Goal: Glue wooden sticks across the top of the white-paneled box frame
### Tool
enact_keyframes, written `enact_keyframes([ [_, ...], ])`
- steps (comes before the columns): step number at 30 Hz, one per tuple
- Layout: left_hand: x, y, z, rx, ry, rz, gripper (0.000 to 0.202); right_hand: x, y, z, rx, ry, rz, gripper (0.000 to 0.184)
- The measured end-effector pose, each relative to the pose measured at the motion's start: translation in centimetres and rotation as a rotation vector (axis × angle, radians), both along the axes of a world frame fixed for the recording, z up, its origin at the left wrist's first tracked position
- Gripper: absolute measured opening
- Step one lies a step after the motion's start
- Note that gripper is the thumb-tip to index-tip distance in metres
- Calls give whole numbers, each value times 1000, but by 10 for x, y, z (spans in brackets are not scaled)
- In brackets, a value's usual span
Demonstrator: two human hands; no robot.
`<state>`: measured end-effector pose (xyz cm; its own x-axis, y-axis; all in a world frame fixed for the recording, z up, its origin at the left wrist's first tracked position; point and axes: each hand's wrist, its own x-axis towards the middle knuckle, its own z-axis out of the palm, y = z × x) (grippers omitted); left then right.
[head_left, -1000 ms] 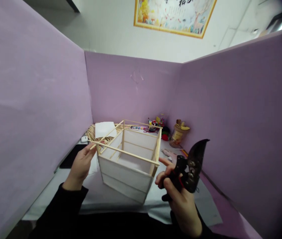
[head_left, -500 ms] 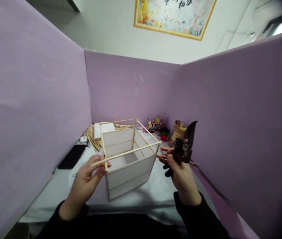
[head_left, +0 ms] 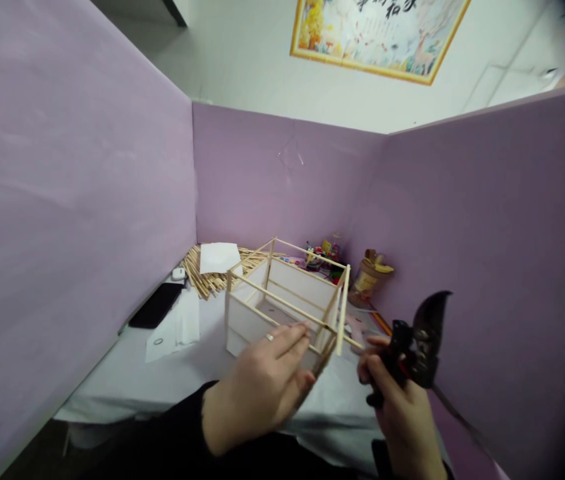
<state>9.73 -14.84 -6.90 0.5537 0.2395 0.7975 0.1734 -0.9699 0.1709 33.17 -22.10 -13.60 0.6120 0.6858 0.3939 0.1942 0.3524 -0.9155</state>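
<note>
A box-shaped frame [head_left: 278, 307] of thin wooden sticks with white panels rests on the white-covered table, top open. Loose-looking stick ends jut past its near right corner. My left hand [head_left: 262, 380] lies at that near corner, fingers over the top rail and thumb lower on the near side; it grips the frame, though part of the hold is hidden. My right hand [head_left: 402, 393] is closed around a pair of black cutters [head_left: 425, 340], their dark curved blade pointing up. Its fingertips are close to a jutting stick end; contact is unclear.
Many wooden sticks [head_left: 202, 277] lie at the back left beneath a white sheet [head_left: 220, 258]. A black tablet-like slab [head_left: 156, 307], a small white case [head_left: 178, 274] and papers [head_left: 182, 323] are at left. A jar [head_left: 368, 280] stands right. Purple partitions [head_left: 287, 180] enclose three sides.
The frame box has turned on the table, and its jutting stick ends now face right. My left hand moved right to the near corner. My right hand, with the cutters, moved right and lower.
</note>
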Motion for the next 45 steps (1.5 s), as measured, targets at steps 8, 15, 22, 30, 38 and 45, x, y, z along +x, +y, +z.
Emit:
enact_keyframes([
  [8,-51,90,-28,-689,-503,252,42,-50,-31,-18,54,116,289,15],
  [15,-53,96,-34,-796,-374,159,36,-31,12,-25,29,126,259,23],
  [22,-50,56,-27,-282,-282,256,10,8,42,-1,-100,-111,-42,39],
  [30,-63,63,-30,-358,-286,349,17,43,1,-9,-395,-295,-363,44],
  [38,-83,73,-37,-486,-334,238,18,25,4,-23,-484,-16,-56,47],
  [45,-80,73,-42,-531,-351,252,20,1,-12,-18,-431,-2,116,39],
])
